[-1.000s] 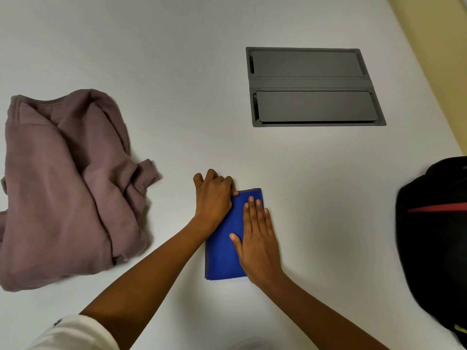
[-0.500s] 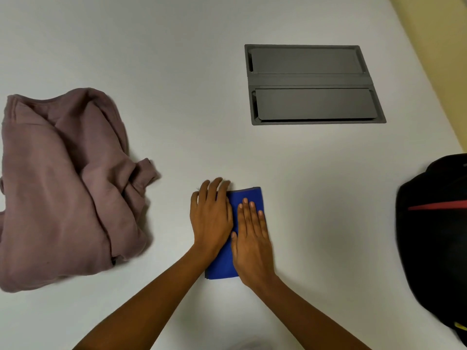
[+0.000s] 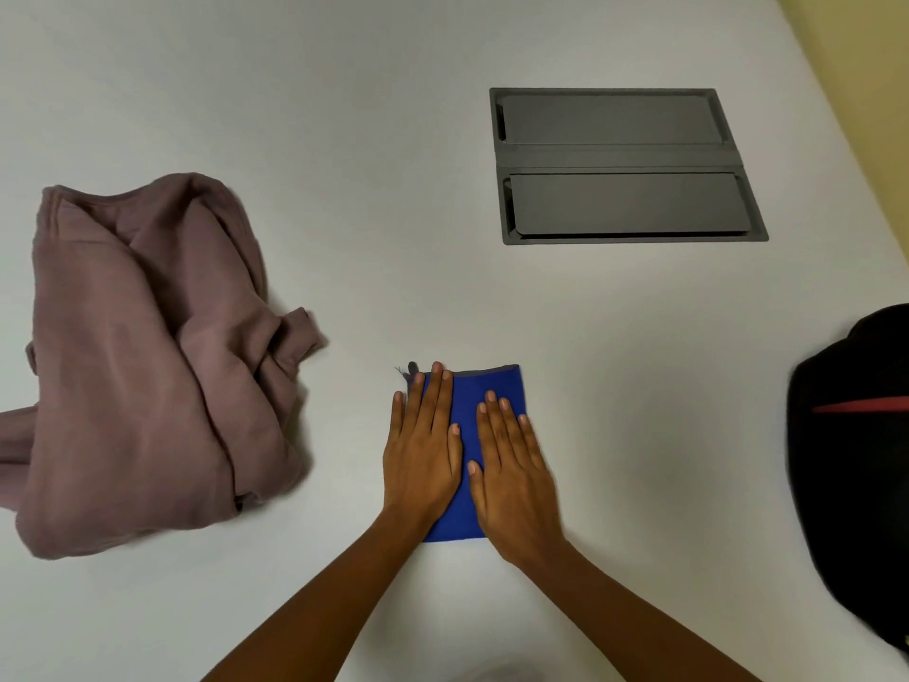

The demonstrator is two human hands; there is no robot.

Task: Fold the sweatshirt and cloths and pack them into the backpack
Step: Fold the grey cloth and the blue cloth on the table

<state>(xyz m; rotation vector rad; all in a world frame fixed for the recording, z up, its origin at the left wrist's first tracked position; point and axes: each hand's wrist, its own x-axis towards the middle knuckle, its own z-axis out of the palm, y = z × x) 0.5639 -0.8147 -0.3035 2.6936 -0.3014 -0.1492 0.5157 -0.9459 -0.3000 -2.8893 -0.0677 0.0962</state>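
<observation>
A folded blue cloth lies on the white table in front of me. My left hand rests flat on its left side, fingers stretched out. My right hand lies flat on its right side, palm down. Neither hand grips anything. A crumpled mauve sweatshirt sits in a heap at the left. The black backpack with a red stripe is at the right edge, partly cut off by the frame.
A grey recessed cable hatch with two lids is set into the white table beyond the cloth. The table's right edge runs diagonally at the top right, with a yellowish floor beyond.
My left hand went from curled at the cloth's top left corner to flat on the cloth. Both hands now press side by side, the right one shifted slightly right.
</observation>
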